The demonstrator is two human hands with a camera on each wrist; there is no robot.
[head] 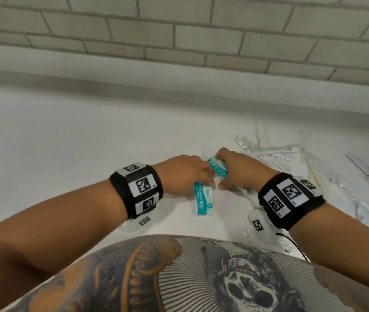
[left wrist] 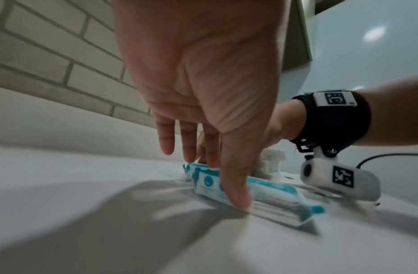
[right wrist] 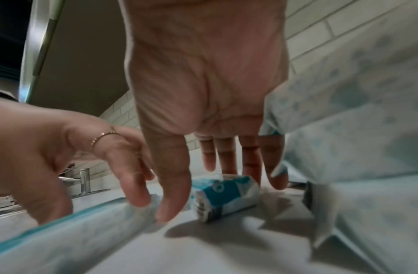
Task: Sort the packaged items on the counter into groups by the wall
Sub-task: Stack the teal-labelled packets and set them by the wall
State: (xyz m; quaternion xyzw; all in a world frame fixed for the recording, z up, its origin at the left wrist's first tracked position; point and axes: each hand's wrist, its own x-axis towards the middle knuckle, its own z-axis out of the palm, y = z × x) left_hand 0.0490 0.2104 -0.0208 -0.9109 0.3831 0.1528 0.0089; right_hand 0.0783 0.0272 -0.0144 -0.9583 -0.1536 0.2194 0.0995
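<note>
Two teal-and-white packets lie on the white counter (head: 70, 140). The nearer packet (head: 203, 202) (left wrist: 273, 200) lies lengthwise towards me. My left hand (head: 206, 176) (left wrist: 212, 178) reaches over its far end with fairly straight fingers, the thumb touching its side. The farther packet (head: 220, 168) (right wrist: 226, 194) lies between both hands. My right hand (head: 219, 173) (right wrist: 207, 194) arches over it, straight fingertips on its far side and the thumb (right wrist: 170, 211) apart on the near side. Neither packet is lifted.
A loose pile of long clear and white wrapped items (head: 296, 158) spreads over the counter's right side. A white brick wall (head: 179, 41) runs along the back. A tap (right wrist: 84, 179) stands far to the left. Blurred pale packaging (right wrist: 358, 148) lies right of my right hand.
</note>
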